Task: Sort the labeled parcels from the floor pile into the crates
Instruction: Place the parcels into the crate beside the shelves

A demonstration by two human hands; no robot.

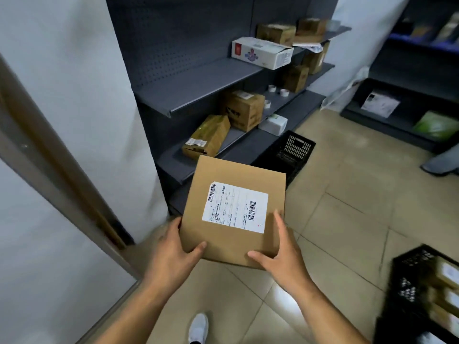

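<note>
Left hand [173, 254] and right hand [283, 256], each grip clasping a near corner of a brown parcel [233, 175] above the floor [347, 219], white barcoded label [236, 207] on top, black crate [407, 281] at right holding boxes [447, 274], second crate [290, 150] beyond by shelf [198, 88]

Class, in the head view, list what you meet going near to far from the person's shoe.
White shoe → labeled parcel in left hand and right hand → far black crate → white carton on shelf.
</note>
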